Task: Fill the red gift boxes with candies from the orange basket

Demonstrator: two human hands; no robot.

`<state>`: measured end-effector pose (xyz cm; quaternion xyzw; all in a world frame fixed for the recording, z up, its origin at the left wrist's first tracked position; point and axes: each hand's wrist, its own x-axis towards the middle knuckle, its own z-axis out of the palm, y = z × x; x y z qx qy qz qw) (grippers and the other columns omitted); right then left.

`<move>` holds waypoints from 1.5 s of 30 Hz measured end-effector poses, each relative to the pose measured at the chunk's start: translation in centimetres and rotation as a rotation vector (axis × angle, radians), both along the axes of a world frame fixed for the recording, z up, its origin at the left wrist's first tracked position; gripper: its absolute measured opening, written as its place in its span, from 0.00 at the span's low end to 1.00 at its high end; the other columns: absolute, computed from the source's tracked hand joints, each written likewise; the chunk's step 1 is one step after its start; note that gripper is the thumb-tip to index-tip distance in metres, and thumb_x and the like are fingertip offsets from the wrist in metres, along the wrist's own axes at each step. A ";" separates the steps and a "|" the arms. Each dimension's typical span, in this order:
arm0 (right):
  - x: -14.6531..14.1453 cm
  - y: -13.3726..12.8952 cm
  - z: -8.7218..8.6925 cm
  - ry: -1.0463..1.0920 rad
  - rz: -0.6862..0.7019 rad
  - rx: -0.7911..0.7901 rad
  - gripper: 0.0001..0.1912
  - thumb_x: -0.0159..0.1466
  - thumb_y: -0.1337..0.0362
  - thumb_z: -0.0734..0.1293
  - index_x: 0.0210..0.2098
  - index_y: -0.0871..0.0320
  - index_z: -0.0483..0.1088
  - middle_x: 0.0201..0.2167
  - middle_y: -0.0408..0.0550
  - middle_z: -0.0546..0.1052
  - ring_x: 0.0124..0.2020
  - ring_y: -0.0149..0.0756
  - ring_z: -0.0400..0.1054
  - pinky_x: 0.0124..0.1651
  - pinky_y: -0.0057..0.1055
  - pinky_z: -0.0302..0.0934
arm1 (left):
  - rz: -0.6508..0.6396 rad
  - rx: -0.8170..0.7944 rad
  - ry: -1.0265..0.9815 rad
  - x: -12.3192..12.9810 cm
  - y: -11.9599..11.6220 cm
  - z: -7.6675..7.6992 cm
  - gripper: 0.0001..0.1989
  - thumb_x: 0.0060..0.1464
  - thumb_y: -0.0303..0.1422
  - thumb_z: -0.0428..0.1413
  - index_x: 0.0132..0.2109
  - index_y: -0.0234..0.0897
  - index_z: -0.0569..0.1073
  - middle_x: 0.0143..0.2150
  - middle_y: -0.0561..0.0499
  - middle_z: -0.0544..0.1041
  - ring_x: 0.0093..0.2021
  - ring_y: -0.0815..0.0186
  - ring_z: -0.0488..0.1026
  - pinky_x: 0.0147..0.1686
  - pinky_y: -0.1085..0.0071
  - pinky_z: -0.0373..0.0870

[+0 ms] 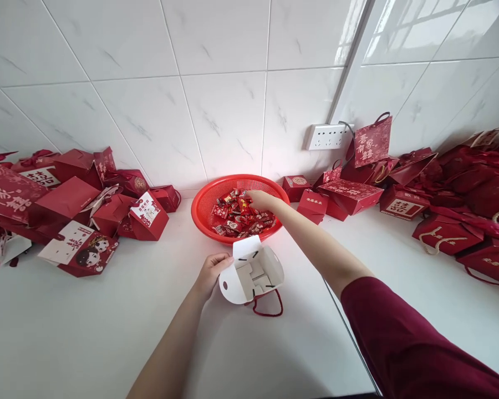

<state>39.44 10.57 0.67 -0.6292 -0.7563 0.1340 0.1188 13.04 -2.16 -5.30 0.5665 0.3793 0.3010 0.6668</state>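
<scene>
My left hand [213, 270] grips the side flap of an open paper candy box [253, 271], thumb on top. The box's white inside faces up, its flaps are spread, and a dark red cord handle [270, 307] hangs toward me. Behind it stands a red plastic basket [199, 213] with a perforated wall, holding many small wrapped candies [237, 219]. My right hand [261, 199] reaches into the basket from the right. Its fingers are closed at a wrapped candy on top of the pile, and the fingertips are partly hidden.
Red gift boxes [69, 202] crowd the left of the white counter [149, 327]. More red boxes [351, 194] and a heap of them [469, 221] lie at the right. A white power strip [328, 137] is against the tiled wall [228, 122]. A seam runs along the counter at right.
</scene>
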 end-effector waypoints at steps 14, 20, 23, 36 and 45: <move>-1.6 1.6 -1.6 -0.123 0.025 -0.128 0.47 0.44 0.73 0.78 0.62 0.61 0.63 0.63 0.66 0.66 0.62 0.63 0.62 0.60 0.50 0.59 | -0.056 -0.029 0.014 0.7 -0.2 -0.9 0.20 0.52 0.45 0.62 0.25 0.33 0.70 0.21 0.55 0.69 0.22 0.72 0.64 0.23 0.75 0.56; -0.6 -2.8 0.3 0.096 -0.002 0.094 0.43 0.56 0.58 0.74 0.66 0.55 0.53 0.60 0.56 0.71 0.62 0.53 0.63 0.67 0.57 0.46 | -0.062 0.037 0.023 0.6 0.0 -0.9 0.20 0.53 0.45 0.61 0.25 0.34 0.69 0.21 0.55 0.69 0.21 0.72 0.65 0.23 0.75 0.57; 0.1 -6.6 0.3 0.371 -0.023 0.217 0.39 0.65 0.50 0.66 0.67 0.55 0.47 0.60 0.55 0.69 0.60 0.44 0.65 0.63 0.46 0.57 | -0.066 0.091 0.029 0.5 0.2 -0.8 0.21 0.56 0.47 0.58 0.26 0.34 0.70 0.21 0.54 0.70 0.21 0.70 0.66 0.22 0.74 0.59; -2.4 -20.9 6.7 0.716 0.186 0.473 0.43 0.62 0.52 0.72 0.69 0.50 0.49 0.54 0.53 0.70 0.52 0.45 0.67 0.55 0.45 0.66 | -0.061 0.396 0.007 1.6 -1.7 10.1 0.25 0.60 0.54 0.52 0.40 0.34 0.76 0.32 0.47 0.78 0.31 0.64 0.76 0.27 0.74 0.71; -3.2 -21.8 7.3 0.569 0.205 0.585 0.32 0.65 0.53 0.69 0.65 0.50 0.57 0.62 0.52 0.67 0.62 0.47 0.61 0.62 0.46 0.59 | -0.101 0.196 -0.096 4.7 -3.1 12.7 0.15 0.57 0.40 0.62 0.46 0.34 0.77 0.39 0.47 0.79 0.40 0.61 0.77 0.37 0.69 0.75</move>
